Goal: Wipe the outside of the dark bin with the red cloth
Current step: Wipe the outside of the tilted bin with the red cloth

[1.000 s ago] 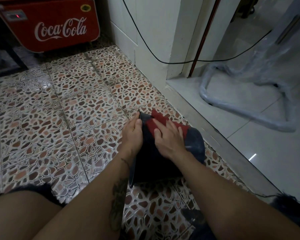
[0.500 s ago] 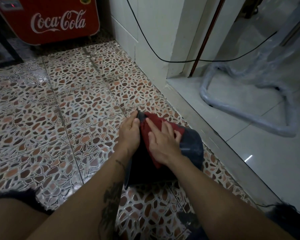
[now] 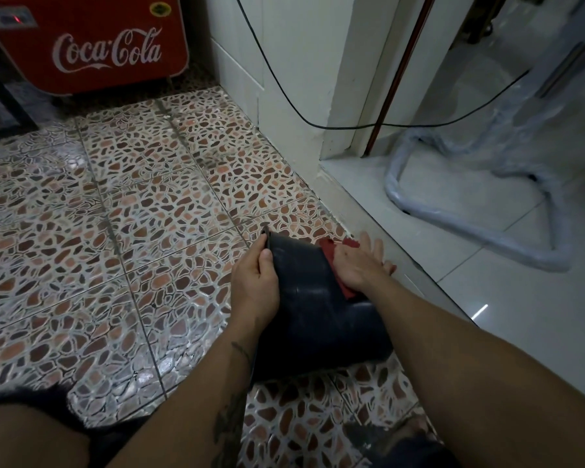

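Observation:
The dark bin (image 3: pixel 314 309) lies on its side on the pebble-patterned floor tiles, low in the middle of the head view. My left hand (image 3: pixel 255 285) grips its far rim, thumb on the outside. My right hand (image 3: pixel 362 263) presses the red cloth (image 3: pixel 331 255) flat against the bin's right outer wall, fingers spread. Most of the cloth is hidden under that hand; only its far edge and a strip by the wrist show.
A raised grey doorstep (image 3: pixel 385 231) runs diagonally just right of the bin. Beyond it a plastic-wrapped chair frame (image 3: pixel 470 217) stands on white tiles. A red Coca-Cola cooler (image 3: pixel 92 45) is at the top left. A black cable (image 3: pixel 318 125) hangs across the wall corner.
My right hand has slid the red cloth from the top of the bin over to its right side, towards the doorstep. My left hand keeps its hold on the rim.

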A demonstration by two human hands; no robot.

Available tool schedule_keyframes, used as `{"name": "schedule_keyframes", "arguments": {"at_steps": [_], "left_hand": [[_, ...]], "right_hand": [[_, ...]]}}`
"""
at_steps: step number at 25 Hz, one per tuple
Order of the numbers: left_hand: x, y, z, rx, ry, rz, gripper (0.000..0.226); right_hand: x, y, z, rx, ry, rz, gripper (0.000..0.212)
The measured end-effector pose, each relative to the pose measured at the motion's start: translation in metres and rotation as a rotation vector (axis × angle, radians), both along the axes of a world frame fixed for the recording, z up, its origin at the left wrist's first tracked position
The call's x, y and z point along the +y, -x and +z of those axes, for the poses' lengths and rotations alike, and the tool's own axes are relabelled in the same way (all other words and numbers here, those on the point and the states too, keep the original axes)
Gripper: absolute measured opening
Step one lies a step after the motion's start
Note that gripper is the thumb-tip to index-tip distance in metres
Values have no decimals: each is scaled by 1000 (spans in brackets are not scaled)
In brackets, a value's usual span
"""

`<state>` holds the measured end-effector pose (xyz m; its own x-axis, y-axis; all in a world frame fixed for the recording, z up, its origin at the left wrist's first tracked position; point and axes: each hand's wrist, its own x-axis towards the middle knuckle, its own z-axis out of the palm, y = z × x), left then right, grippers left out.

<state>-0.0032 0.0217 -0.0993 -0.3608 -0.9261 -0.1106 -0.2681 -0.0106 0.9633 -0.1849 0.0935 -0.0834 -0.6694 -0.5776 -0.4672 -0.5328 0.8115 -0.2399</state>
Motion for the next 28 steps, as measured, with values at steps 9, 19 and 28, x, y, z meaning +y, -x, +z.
{"name": "schedule_keyframes", "arguments": {"at_steps": [9, 19, 28], "left_hand": [[-5, 19, 20, -50, -114, 170, 42], [42, -22, 19, -228, 278, -160, 60], [27, -13, 16, -106, 16, 86, 67]], "right_hand": [[31, -93, 3, 62, 377, 189, 65], [87, -16, -22, 92, 180, -89, 60], [48, -105, -5, 27, 436, 168, 64]]}}
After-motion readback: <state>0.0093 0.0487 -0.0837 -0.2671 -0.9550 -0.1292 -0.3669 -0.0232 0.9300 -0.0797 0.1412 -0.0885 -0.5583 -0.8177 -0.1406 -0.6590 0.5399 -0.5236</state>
